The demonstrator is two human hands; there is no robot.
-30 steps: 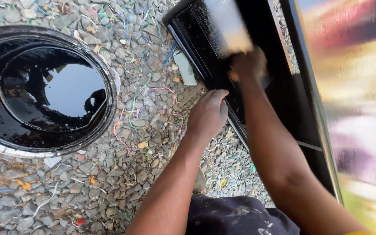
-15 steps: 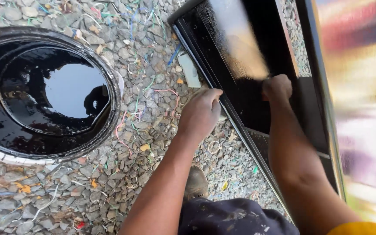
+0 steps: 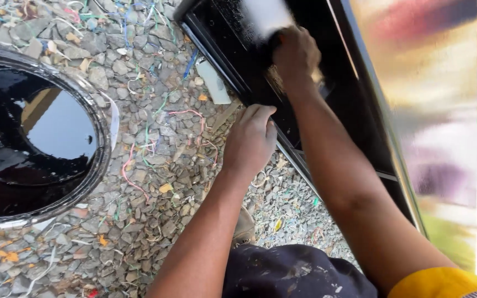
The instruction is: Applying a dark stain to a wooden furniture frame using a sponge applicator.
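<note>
Mid-coat: the right hand [image 3: 296, 55], grip clenched on a brush [image 3: 266, 16], blackens a frame [image 3: 233, 49] at upper centre; the left hand [image 3: 249, 140], fingers loosely curled, steadies its edge. Reloading at the paint drum [image 3: 103, 149], left, likely follows.

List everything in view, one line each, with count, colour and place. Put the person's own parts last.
Black panel: one, glossy black, upper middle, lying on the gravel.
Round container of black liquid: one, black, left edge, liquid surface mirror-like.
Gravel ground: grey stones, across the middle and left.
Scraps of wire or thread: many, pink, green, blue and white, scattered over the gravel.
Pale flat scrap: one, whitish, beside the panel's left edge.
Blurred multicoloured surface: one, yellow, red and purple, right side.
Dark paint-flecked clothing: bottom middle.
Yellow sleeve: one, bottom right.
Left hand: resting at the panel's left edge, fingers curled.
Right hand: on the panel, gripping a blurred pale item; what it is cannot be told.
</note>
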